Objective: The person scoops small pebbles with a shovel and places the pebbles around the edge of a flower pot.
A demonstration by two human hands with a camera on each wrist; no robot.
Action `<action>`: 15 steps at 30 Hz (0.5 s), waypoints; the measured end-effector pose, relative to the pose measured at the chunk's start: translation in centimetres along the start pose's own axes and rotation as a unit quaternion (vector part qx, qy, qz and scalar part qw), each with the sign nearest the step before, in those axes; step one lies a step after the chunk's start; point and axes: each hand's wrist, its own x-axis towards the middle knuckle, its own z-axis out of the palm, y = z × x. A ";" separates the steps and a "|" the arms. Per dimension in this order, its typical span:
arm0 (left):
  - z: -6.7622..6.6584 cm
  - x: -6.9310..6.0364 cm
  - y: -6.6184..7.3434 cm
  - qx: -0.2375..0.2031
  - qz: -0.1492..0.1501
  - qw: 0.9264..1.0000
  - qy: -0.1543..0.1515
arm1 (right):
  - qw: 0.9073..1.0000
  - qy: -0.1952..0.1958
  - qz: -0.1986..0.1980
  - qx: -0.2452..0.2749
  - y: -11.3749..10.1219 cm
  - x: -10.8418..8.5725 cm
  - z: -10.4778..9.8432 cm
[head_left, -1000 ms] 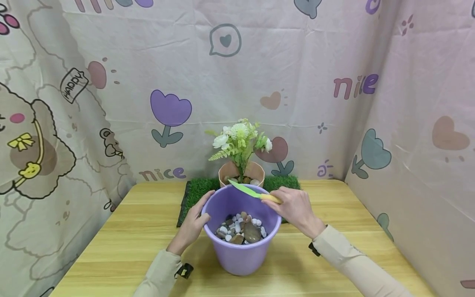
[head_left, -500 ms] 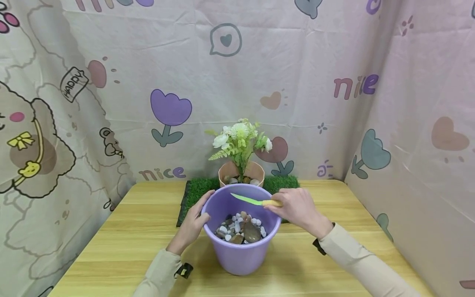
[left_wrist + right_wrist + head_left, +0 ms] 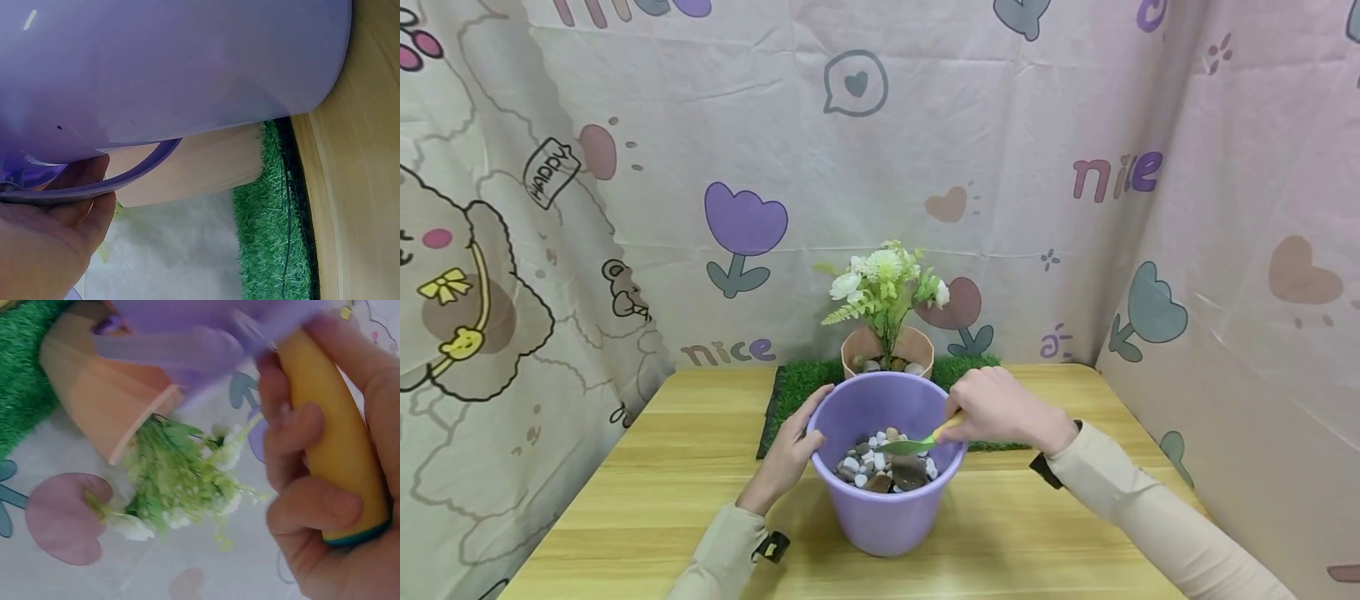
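A purple plastic bucket (image 3: 887, 523) stands upright on the table, with white, grey and brown pebbles (image 3: 861, 480) in its bottom. My left hand (image 3: 786, 460) grips the rim on the left side. In the left wrist view its fingers curl round the bucket's purple handle (image 3: 134, 175) at the rim. A small garden trowel has a green blade (image 3: 904, 447), which is down inside the bucket over the pebbles. My right hand (image 3: 1000, 407) holds the trowel's yellow handle (image 3: 334, 434) with curled fingers, above the right rim. Whether the blade touches the stones is hard to tell.
Behind the bucket, a peach flowerpot (image 3: 917, 346) with white flowers and green leaves (image 3: 887, 283) stands on an artificial grass mat (image 3: 801, 385). The wooden table (image 3: 647, 500) ends at a patterned cloth backdrop (image 3: 842, 167).
The trowel has gone from above the rim down into the bucket, its handle tilting upward to the right. My right hand has turned with it. My left hand and the bucket stay put.
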 end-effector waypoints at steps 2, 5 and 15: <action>0.0 0.0 0.0 0.001 -0.001 1.000 0.000 | 1.000 -0.028 -0.008 0.006 0.0 0.3 -0.5; 0.0 0.0 0.0 0.001 -0.002 1.000 0.000 | 0.997 -0.070 -0.011 0.013 -0.2 0.7 -1.1; 0.0 0.0 0.1 -0.002 -0.003 1.000 0.002 | 0.990 -0.144 -0.007 0.000 -1.7 1.6 -1.8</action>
